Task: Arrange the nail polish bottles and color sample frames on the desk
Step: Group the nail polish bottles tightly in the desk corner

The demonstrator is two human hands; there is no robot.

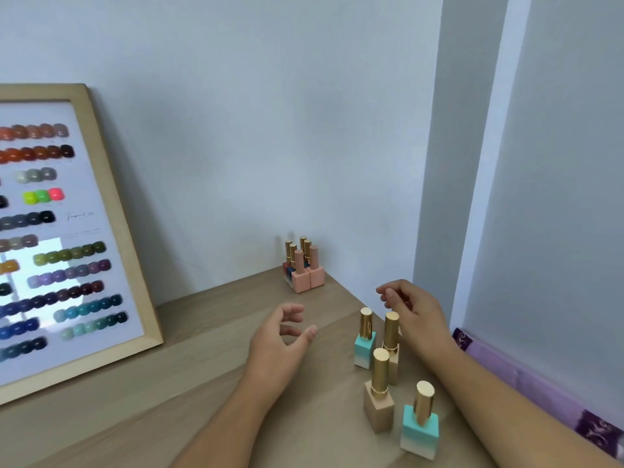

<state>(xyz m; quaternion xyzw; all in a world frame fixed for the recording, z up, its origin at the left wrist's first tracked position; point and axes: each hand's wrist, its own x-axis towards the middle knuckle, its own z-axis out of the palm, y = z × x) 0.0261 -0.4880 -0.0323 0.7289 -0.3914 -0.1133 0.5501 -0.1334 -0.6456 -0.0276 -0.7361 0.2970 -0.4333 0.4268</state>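
A wooden color sample frame [101, 184] with rows of painted nail swatches leans against the wall at the left of the desk [189, 376]. A tight cluster of bottles [304, 271], two pink ones in front, stands in the far corner. Several gold-capped bottles stand near the right edge: a teal one [364, 346], a beige one [391, 346] behind it, a beige one [379, 400] and a teal one [420, 428] nearest me. My left hand [280, 336] hovers over the desk, fingers apart and empty. My right hand [415, 312] hovers just behind the far bottles, fingers loosely curled, holding nothing.
The desk meets a pale wall at the back and a wall corner on the right. A purple patterned fabric [540, 390] runs along beyond the desk's right edge. Bare wood lies between the frame and the bottles.
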